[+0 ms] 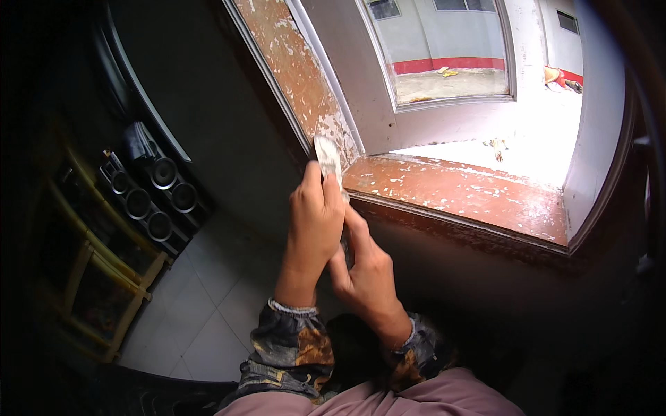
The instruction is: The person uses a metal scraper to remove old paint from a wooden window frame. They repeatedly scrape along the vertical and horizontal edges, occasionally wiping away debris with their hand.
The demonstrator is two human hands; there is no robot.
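Observation:
A whitish, smeared flat scraper (328, 155) points away from me at the lower left corner of the window frame, beside a patch of flaked paint. My left hand (316, 223) is on the tool, its fingers along the blade's near part. Just below and to the right, my right hand (367, 273) grips what looks like the handle, mostly hidden by the fingers. Worn orange-brown paint with pale chips covers the frame's side jamb (299, 67). The sill (447, 184) carries the same chipped paint.
A window sash with glass (447, 52) stands ajar to the outside, where a pale wall with a red band shows. Two loudspeakers (148, 200) and a yellowish bamboo-like rack (112, 281) stand to the left on the tiled floor (208, 307).

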